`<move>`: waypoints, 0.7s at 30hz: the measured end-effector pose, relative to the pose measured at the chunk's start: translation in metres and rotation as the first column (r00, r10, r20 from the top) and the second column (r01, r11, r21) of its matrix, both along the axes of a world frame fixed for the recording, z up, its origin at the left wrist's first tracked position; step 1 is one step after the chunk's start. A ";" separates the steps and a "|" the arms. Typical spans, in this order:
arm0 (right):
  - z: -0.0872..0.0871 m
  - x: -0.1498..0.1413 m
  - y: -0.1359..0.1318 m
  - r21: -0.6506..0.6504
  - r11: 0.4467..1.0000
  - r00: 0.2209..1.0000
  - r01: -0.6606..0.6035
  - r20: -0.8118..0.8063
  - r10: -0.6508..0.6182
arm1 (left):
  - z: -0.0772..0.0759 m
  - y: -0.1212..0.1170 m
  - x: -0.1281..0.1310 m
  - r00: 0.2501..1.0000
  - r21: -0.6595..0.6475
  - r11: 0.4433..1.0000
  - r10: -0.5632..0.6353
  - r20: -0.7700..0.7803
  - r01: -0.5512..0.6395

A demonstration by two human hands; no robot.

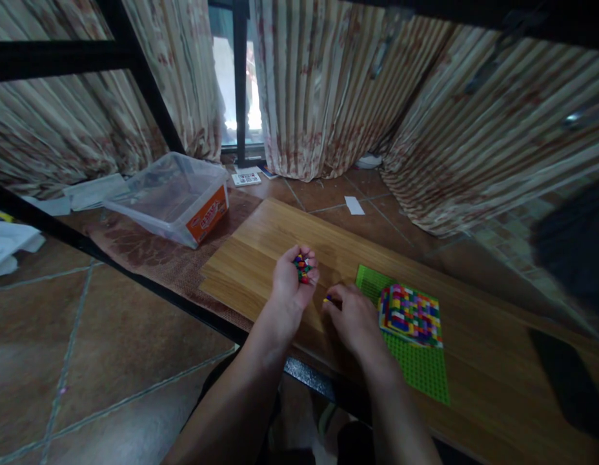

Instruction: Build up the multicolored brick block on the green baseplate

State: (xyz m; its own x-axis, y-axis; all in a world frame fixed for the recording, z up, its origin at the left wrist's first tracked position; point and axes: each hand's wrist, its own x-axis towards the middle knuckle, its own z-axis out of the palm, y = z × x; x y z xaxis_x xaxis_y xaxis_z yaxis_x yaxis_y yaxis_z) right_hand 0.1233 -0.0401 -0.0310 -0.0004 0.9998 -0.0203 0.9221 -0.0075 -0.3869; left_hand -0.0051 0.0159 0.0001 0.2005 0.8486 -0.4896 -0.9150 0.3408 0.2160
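Note:
My left hand (290, 276) is cupped palm up over the wooden board, its fingers curled around several small building bricks (303, 266) of mixed colours. Just to its right, my right hand (348, 313) pinches a small yellow brick (327, 299) between thumb and finger; a dark purple bit shows beside it, too small to make out. Beyond the right hand lies a green baseplate (418, 369), with a block of multicoloured bricks (412, 314) built up on it in layers. Neither hand touches the baseplate.
A clear plastic box (168, 194) with an orange label stands left of the wooden board (253, 242). A dark flat object (568, 381) lies at the board's right end. Black metal bars (149, 97) cross on the left. Paper (354, 205) and a booklet (246, 179) lie on the floor near curtains.

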 end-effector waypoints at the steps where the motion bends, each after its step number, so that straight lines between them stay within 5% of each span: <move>1: -0.002 0.000 0.001 0.009 1.000 1.000 -0.008 0.004 0.008 | -0.001 0.000 0.001 1.000 0.000 1.000 -0.007 -0.016 0.007; 7: -0.003 0.002 0.005 0.016 0.998 0.998 0.055 -0.027 -0.055 | -0.009 -0.001 0.010 0.990 -0.080 0.997 -0.004 -0.138 -0.007; 11: 0.008 0.006 0.005 0.076 0.985 0.929 0.154 -0.351 -0.118 | -0.013 -0.004 0.021 0.983 -0.140 0.990 0.000 -0.185 -0.027; 15: 0.017 0.008 0.001 0.123 0.985 0.757 0.120 -0.653 -0.011 | -0.014 -0.011 0.035 0.985 -0.142 0.988 -0.087 -0.147 0.066; 21: 0.020 0.010 -0.003 0.171 0.982 0.725 0.074 -0.686 0.065 | -0.016 -0.014 0.048 0.986 -0.038 0.986 -0.165 -0.028 0.164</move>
State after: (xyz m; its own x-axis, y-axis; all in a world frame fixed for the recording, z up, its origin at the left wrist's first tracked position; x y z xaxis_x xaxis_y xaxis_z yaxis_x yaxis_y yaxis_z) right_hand 0.1331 -0.0431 -0.0110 0.0599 0.9858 0.1569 0.4025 0.1200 -0.9075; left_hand 0.0430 0.0014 -0.0156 0.3202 0.7870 -0.5273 -0.8387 0.4944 0.2284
